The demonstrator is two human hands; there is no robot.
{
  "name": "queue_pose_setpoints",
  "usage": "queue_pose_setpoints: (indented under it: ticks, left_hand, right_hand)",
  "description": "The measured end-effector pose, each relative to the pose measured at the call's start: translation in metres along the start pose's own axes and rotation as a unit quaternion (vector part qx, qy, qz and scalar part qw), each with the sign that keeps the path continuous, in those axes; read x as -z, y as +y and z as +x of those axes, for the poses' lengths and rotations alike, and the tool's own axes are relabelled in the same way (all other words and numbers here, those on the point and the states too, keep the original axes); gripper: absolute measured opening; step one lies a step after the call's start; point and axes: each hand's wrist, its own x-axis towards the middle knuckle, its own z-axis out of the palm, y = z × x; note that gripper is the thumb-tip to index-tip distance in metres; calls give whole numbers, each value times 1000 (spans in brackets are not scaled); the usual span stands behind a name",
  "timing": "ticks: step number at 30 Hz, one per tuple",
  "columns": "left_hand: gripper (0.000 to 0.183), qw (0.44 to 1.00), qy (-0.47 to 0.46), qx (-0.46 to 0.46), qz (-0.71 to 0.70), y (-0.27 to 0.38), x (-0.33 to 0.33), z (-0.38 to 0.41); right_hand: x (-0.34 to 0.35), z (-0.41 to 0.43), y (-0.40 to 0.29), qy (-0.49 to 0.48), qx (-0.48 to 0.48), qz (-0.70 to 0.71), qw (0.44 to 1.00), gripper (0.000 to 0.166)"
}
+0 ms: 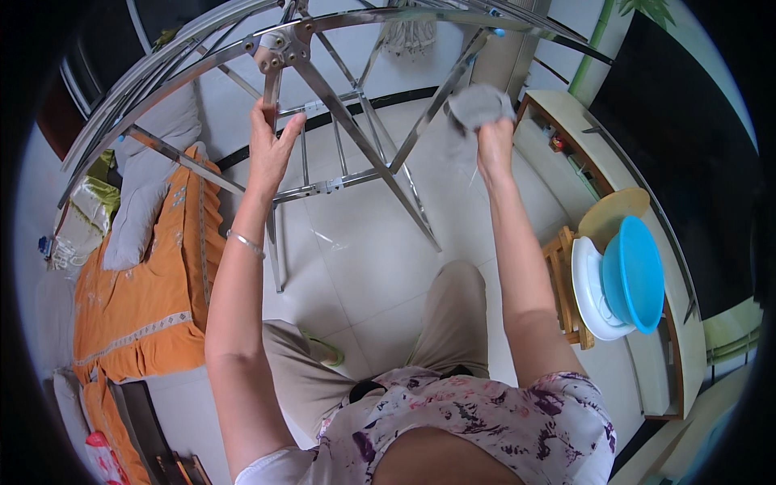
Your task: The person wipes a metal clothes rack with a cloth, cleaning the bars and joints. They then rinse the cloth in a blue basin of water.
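A folding metal clothes-drying rack (pixel 336 103) stands before me, its shiny tubes crossing above the floor. My left hand (pixel 273 148) is at one upright metal tube (pixel 272 90), fingers on one side and thumb on the other, below a riveted joint plate (pixel 285 47). A silver bangle is on that wrist. Bunched in my right hand (pixel 496 148) is a grey cloth (pixel 480 106), blurred, near a slanting rack tube (pixel 439 100) on the right. The fingers inside the cloth are partly hidden.
An orange-covered sofa (pixel 139 297) with grey cushions (pixel 142 200) stands at left. To the right, a blue basin (pixel 633 276) and a white basin (pixel 588 291) rest by a wooden stool (pixel 561 279), beside a low cabinet (pixel 688 364) and a large black screen (pixel 673 151).
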Motion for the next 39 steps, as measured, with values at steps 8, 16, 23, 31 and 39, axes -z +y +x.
queue_pose_setpoints:
  ticks: [8,16,23,31,39]
  left_hand:
    - [32,967,-65,201,-145,-28,-1,19]
    - [36,979,-7,160,-129,-53,3,10]
    - [39,989,12,103,-104,-52,-9,10]
    - [35,988,34,116,-93,-51,-11,12]
    - [34,985,33,132,-108,-44,-12,10]
  right_hand:
    - [-53,119,1,170,106,-153,968,23]
    - [-63,2,101,-36,100,-126,986,14]
    - [-65,-73,172,-37,-13,-150,988,18]
    - [-72,-51,111,56,-96,-121,986,16]
    - [-35,130,16,114,96,-90,985,21]
